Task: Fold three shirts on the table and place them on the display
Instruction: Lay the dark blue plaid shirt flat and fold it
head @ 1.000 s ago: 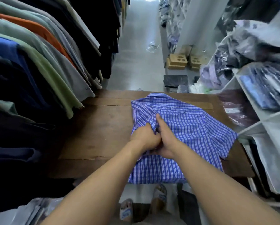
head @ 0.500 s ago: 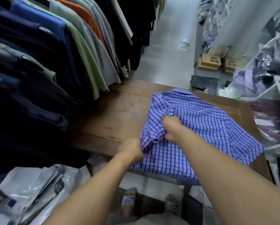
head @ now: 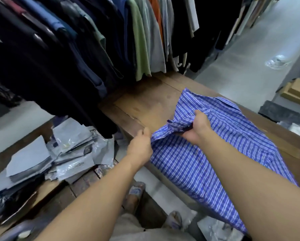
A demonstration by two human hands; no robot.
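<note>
Obs: blue-and-white striped cotton shirt centre-right on brown wooden counter, hem overhanging near edge; left grip pinches bunched fabric, right grip clutches a fold. Risk: uneven pull drags it off.

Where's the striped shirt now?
Head view, right of centre: striped shirt on the wooden table, overhanging its near edge, gripped by left hand and right hand.

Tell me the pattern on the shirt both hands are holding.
The shirt is blue with thin white stripes crossing into a fine check; the head view shows it clearly.
</note>
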